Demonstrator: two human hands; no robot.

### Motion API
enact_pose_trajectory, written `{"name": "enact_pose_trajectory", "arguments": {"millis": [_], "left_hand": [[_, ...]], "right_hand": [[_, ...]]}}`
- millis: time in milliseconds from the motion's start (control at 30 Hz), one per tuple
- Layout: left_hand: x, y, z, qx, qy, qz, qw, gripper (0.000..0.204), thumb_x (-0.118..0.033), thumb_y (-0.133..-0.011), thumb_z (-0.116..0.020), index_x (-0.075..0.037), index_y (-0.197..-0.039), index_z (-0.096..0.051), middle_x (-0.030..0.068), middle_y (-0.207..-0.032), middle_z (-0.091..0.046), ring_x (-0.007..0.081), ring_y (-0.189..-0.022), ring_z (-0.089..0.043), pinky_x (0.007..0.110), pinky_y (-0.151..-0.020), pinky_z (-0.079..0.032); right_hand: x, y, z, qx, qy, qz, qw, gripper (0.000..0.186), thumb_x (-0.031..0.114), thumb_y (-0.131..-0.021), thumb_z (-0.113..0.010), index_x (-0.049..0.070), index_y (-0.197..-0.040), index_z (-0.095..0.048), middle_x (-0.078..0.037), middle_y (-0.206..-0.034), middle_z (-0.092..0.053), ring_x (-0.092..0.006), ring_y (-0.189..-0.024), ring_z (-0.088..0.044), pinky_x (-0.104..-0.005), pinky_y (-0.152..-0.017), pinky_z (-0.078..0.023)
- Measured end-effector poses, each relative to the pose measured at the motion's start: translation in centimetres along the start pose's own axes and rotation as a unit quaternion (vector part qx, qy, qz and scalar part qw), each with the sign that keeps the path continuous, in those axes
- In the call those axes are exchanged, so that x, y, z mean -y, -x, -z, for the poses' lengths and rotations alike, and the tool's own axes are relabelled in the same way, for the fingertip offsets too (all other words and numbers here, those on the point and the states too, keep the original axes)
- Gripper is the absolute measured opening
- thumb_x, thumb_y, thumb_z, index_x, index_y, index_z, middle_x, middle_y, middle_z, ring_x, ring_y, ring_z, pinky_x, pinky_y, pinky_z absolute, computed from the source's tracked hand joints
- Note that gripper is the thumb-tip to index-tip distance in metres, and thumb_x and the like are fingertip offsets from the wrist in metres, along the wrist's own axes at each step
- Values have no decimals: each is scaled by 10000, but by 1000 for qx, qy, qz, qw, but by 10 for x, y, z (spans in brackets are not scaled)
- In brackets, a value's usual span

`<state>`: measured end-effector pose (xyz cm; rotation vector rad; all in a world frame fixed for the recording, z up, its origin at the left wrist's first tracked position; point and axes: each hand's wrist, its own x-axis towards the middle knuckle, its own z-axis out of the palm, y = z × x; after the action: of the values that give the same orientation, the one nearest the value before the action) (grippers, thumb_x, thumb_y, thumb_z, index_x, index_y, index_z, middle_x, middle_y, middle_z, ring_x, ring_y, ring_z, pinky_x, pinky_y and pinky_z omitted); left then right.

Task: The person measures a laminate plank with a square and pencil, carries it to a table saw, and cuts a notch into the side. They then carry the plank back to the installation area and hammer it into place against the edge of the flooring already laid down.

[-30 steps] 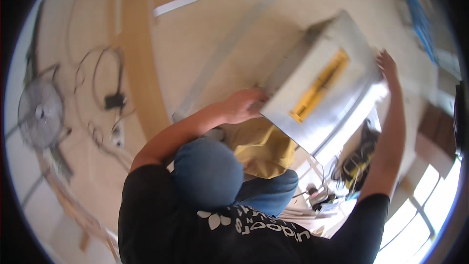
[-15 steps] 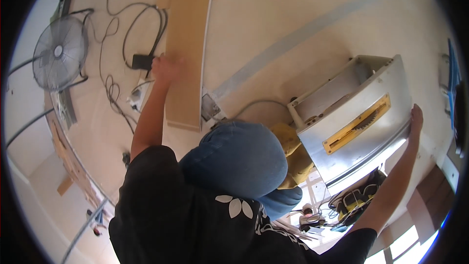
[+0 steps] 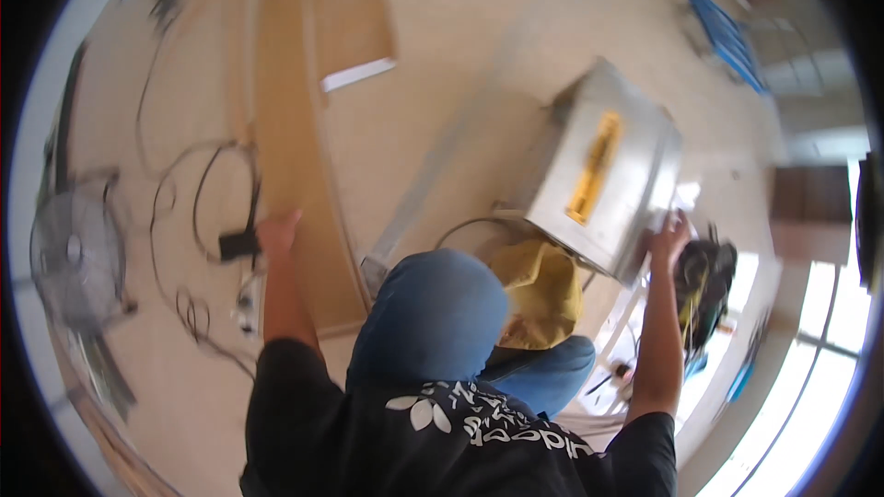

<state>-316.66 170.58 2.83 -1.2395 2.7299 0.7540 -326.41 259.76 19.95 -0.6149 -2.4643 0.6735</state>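
A long tan wooden board [image 3: 308, 258] lies on the floor ahead of my left knee. My left hand [image 3: 278, 230] is closed over its left edge, beside a black power block [image 3: 238, 246]; the fingers are blurred. To the right stands a metal table saw [image 3: 575, 147] with a yellow blade insert [image 3: 595, 168] in its silver top; the blade in the slot is smeared by motion. My right hand [image 3: 669, 237] is closed at the saw's right edge, towards its near corner. Its fingertips are partly hidden.
A second board [image 3: 354, 14] with a white end lies ahead. Dark cables [image 3: 198, 184] loop across the floor by a fan [image 3: 75, 247] at the left. A dark tool bag [image 3: 704, 290] sits beyond my right hand. A blue-topped object [image 3: 723, 32] stands far right.
My view has turned, so the saw and board appear shifted left and rotated. My right hand has slid nearer to me along the saw's edge. My left hand stays on the board's edge.
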Motion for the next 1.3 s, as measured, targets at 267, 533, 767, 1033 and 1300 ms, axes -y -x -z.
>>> {"name": "enact_pose_trajectory", "arguments": {"millis": [267,533,767,1033,1300], "left_hand": [[24,-15,51,95,401,112,904,605,-415,-991,-613,143,-1223,-600,202,-1173,-678,344,-1008,-655,457,-880,-545],[-47,69,136,14,197,24,980,639,-421,-1031,-531,189,-1212,-583,229,-1142,-686,356,-1004,-646,450,-905,-526],[-36,79,196,36,358,-28,933,570,-375,-1035,-561,150,-1255,-594,183,-1236,-658,287,-1071,-628,396,-943,-504],[-209,122,225,116,367,-185,904,478,-344,-1033,-597,89,-1230,-639,117,-1190,-679,196,-1076,-618,341,-953,-483],[-466,197,211,274,248,-480,796,417,-332,-1045,-583,53,-1170,-683,10,-1094,-697,90,-1008,-591,251,-919,-457]], "right_hand": [[28,149,113,-4,-84,-151,985,417,324,-935,-664,78,-1267,-604,-183,-1304,-551,-319,-1150,-582,-411,-930,-507],[-12,234,159,-44,-118,-218,968,412,306,-965,-647,65,-1295,-590,-145,-1227,-559,-242,-1115,-592,-361,-913,-512],[25,200,137,-27,-330,-177,927,400,258,-998,-641,9,-1300,-561,-71,-1143,-625,-140,-1050,-572,-288,-936,-464],[219,114,144,146,-539,-50,828,495,308,-1010,-618,17,-1393,-500,-116,-1341,-577,-199,-1253,-559,-351,-1029,-437],[311,63,146,239,-793,-135,544,530,369,-986,-648,-30,-1320,-547,-165,-1287,-641,-308,-1219,-595,-463,-1087,-442]]}}
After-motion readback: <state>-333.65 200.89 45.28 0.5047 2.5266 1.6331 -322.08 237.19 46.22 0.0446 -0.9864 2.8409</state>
